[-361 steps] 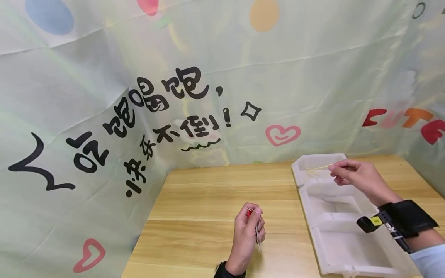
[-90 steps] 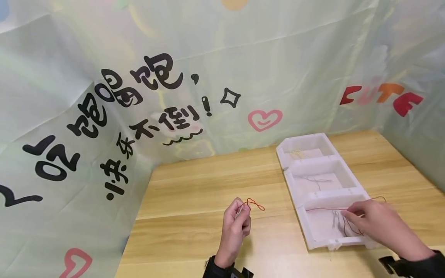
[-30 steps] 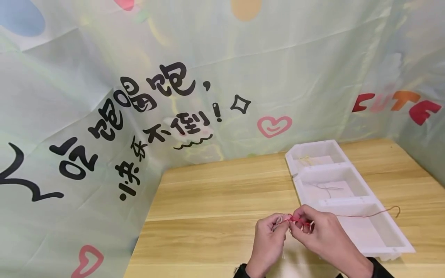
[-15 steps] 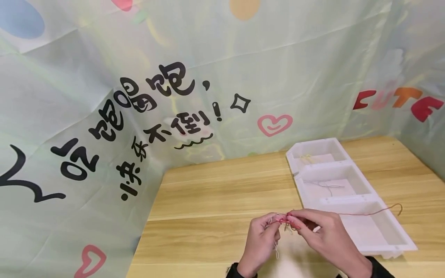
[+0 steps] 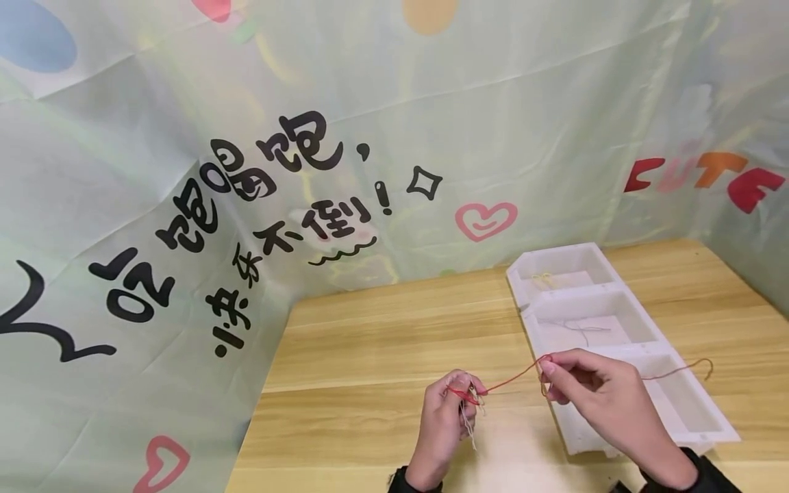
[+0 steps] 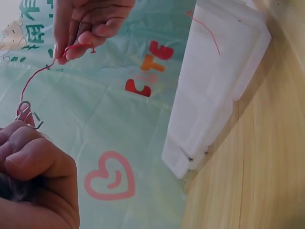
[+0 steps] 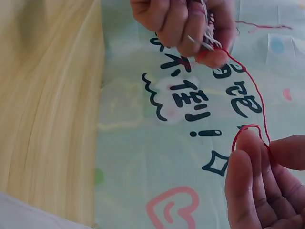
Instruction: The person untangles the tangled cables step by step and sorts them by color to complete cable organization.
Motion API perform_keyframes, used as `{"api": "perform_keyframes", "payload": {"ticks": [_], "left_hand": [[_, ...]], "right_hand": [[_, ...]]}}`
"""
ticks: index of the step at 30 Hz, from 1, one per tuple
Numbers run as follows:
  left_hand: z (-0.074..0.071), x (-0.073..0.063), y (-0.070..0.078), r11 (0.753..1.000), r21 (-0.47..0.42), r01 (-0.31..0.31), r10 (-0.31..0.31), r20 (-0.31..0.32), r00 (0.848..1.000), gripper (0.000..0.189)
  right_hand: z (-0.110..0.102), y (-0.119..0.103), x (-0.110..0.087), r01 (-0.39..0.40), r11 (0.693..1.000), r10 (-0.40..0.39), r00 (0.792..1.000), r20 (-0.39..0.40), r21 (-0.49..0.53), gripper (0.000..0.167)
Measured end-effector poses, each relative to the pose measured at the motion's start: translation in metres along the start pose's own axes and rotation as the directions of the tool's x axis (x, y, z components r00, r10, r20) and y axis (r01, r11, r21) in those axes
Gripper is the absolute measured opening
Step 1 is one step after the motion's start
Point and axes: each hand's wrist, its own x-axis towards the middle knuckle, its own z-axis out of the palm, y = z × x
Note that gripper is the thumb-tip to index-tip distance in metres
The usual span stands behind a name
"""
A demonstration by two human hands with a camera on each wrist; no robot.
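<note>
In the head view my left hand [image 5: 440, 424] grips a small bundle of thin strings. White strings [image 5: 468, 426] hang below its fingers. My right hand [image 5: 607, 397], higher and to the right, pinches a red string [image 5: 516, 378] between thumb and fingertips. That string runs from the left hand's bundle to the right hand, and a loose end trails beyond it over the box. The left wrist view shows pale loops [image 6: 29, 114] sticking up from the left fist. In the right wrist view the red string [image 7: 259, 95] curves between both hands.
A white box [image 5: 644, 308] with three compartments stands on the wooden table [image 5: 382, 356] at the right. Yellow strings [image 5: 542, 279] lie in its far compartment and grey strings [image 5: 582, 330] in its middle one. The right hand partly covers the near compartment. A printed cloth [image 5: 524, 137] hangs behind.
From working close together on the red string, my hands have drawn apart. The right hand moved right and up, leaving red string stretched between them; the left moved slightly left.
</note>
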Motion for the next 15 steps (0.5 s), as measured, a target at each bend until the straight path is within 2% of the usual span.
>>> {"api": "perform_keyframes", "payload": {"ticks": [2, 6, 7, 9, 13, 14, 15], "left_hand": [[-0.001, -0.001, 0.001, 1.0, 0.0, 0.0, 0.0, 0.01, 1.0, 0.048], [-0.006, -0.002, 0.0, 0.999, 0.032, -0.006, 0.005, 0.025, 1.0, 0.049], [-0.008, -0.002, -0.001, 0.999, 0.04, -0.013, 0.013, 0.01, 1.0, 0.048], [-0.013, -0.002, -0.003, 0.999, 0.037, -0.02, 0.022, -0.053, 0.998, 0.043], [-0.026, -0.003, -0.002, 0.999, 0.026, -0.031, 0.035, -0.188, 0.982, 0.041], [-0.028, -0.003, -0.001, 0.999, 0.027, -0.03, 0.035, -0.203, 0.979, 0.042], [-0.03, -0.003, 0.001, 0.999, 0.034, -0.032, 0.039, -0.209, 0.977, 0.044]], "right_hand": [[-0.004, 0.0, 0.0, -0.01, 1.0, 0.01, 1.0, -0.009, 0.001, 0.008], [-0.011, 0.001, 0.001, 0.035, 0.999, -0.034, 0.998, -0.043, 0.026, 0.012], [-0.015, 0.002, 0.002, 0.044, 0.998, -0.041, 0.997, -0.06, 0.049, 0.013], [-0.024, 0.004, 0.004, 0.071, 0.982, -0.054, 0.993, -0.103, 0.175, 0.012], [-0.052, 0.006, 0.01, 0.087, 0.911, 0.007, 0.974, -0.227, 0.402, 0.014], [-0.058, 0.007, 0.011, 0.09, 0.9, 0.022, 0.968, -0.251, 0.427, 0.015], [-0.064, 0.007, 0.012, 0.078, 0.911, 0.039, 0.961, -0.272, 0.406, 0.015]]}}
